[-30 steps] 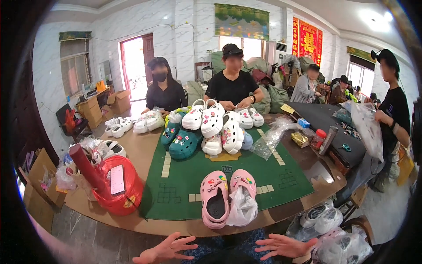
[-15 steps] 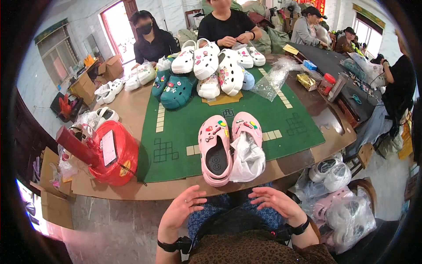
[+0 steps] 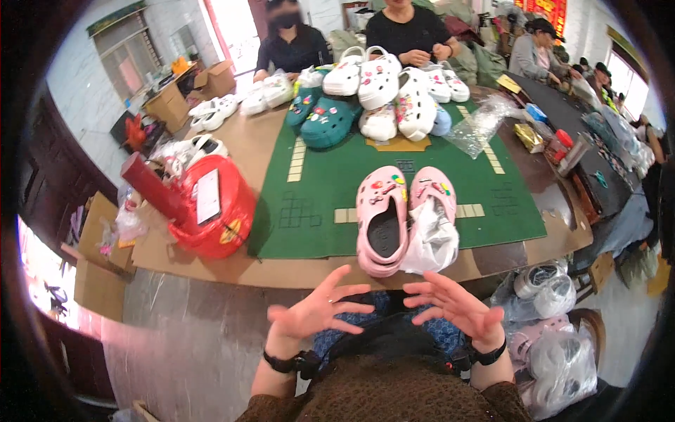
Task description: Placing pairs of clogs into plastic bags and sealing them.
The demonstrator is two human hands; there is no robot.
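My left hand (image 3: 318, 311) and my right hand (image 3: 453, 307) hover over my lap with fingers spread, holding nothing. Just beyond them, at the near edge of the green mat (image 3: 330, 183), lies a pair of pink clogs with small charms: the left clog (image 3: 382, 220) is bare, the right clog (image 3: 431, 214) has a clear plastic bag (image 3: 430, 243) stuffed in it. A dark strap circles each wrist.
A pile of white, teal and blue clogs (image 3: 376, 95) sits at the mat's far end, with two people in black behind it. A red bucket (image 3: 214, 207) stands at the table's left. Bagged clogs (image 3: 555, 337) lie on the floor at my right. Cardboard boxes (image 3: 95, 246) stand left.
My view has tipped downward and nearer to the table. My hands have drawn back from the table edge to my lap and turned palms inward, fingers spread.
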